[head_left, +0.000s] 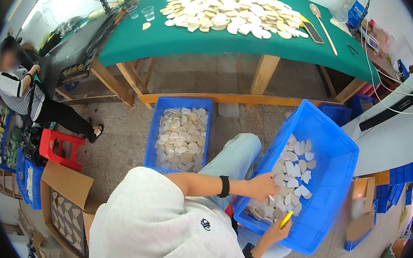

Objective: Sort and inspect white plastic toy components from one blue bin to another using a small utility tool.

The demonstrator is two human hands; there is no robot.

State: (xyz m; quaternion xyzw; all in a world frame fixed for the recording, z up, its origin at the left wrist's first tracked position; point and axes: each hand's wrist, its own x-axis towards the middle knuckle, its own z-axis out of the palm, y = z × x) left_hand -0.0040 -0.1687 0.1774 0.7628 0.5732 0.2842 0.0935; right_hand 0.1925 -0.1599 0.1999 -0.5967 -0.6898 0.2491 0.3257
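Over the near left part of a tilted blue crate (326,188), my left hand (262,186) is closed with its fingertips pinched together. What sits between those fingertips is too small to make out. Closed around a yellow utility knife (286,219), my right hand (275,233) is at the crate's near edge, and the knife's tip points away from me over the pieces. Flat, cream-white half-round pieces (294,169) lie loose in this crate, several close to both hands. My wrists each carry a dark band.
Left of my knee, a second blue crate (154,141) holds similar pieces. Ahead stands a green-covered table (199,41) with a large heap (236,13), a phone (313,32) and clear cups (148,13). A person (23,88), red stool (62,147) and cardboard box (67,180) are at left.
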